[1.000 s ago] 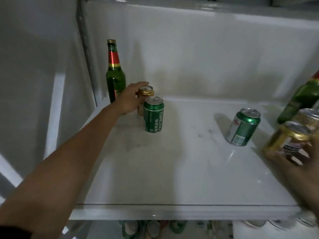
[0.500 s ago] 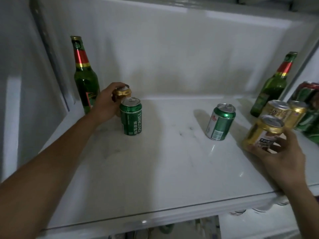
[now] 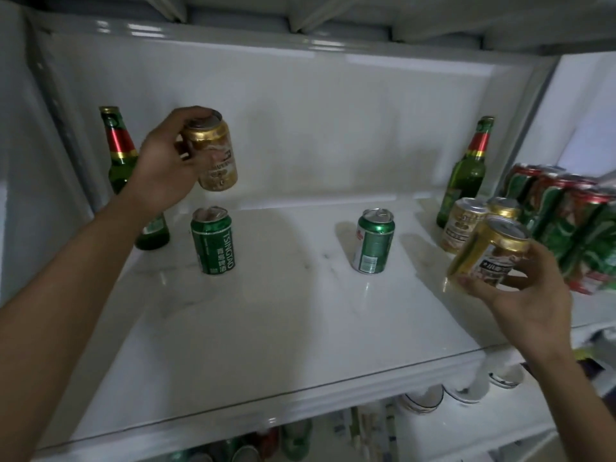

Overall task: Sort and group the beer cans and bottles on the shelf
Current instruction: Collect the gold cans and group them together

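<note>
While left fingers [image 3: 186,118] clasp raised gold can [image 3: 213,155], right fingers [image 3: 480,288] clasp second can [image 3: 490,255] near shelf [image 3: 266,345] edge.

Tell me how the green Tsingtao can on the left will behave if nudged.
The Tsingtao can looks opened and dented at the rim, so it is probably light, easy to tip and roll. The glossy shelf would likely let it slide.

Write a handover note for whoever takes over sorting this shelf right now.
Left hand holds a gold can in the air above the Tsingtao can.
Right hand holds another gold can near two gold cans standing at right.
A green can stands mid-shelf; green bottles at left and right.
Done: gold group started at right.
Left: add both held cans, then pair the green cans and the bottles.
</note>
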The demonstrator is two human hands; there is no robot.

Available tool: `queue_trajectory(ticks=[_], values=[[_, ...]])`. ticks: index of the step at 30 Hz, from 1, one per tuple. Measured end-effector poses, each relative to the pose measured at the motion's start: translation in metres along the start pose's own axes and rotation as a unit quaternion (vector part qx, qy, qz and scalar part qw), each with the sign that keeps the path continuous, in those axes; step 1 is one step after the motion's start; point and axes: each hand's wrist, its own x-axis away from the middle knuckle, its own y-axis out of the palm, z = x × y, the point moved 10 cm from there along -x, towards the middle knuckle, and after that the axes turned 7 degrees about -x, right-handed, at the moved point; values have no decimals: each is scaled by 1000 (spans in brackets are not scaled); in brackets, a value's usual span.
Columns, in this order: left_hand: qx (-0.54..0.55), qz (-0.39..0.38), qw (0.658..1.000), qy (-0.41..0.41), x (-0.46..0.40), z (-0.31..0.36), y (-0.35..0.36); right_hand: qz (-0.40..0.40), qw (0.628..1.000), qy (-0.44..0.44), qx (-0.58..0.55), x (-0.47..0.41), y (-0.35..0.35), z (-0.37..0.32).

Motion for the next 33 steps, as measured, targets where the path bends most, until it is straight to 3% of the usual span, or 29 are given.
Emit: queue_trajectory(ticks=[6,12,17,24,33], values=[[48,-11,998,36,16,98,45,10,1000,-6,-10,-13,-67,6],[131,-58,987,71,51,197,138,7,1000,0,7,-26,-125,29],[186,-100,977,29,77,249,231,-40,999,-9,-17,-41,-125,49],[185,-82,979,-29,86,248,324,-98,993,-35,-54,-78,-75,67],[137,-78,985,-71,81,207,398,-98,994,-47,-1,-119,-47,102]])
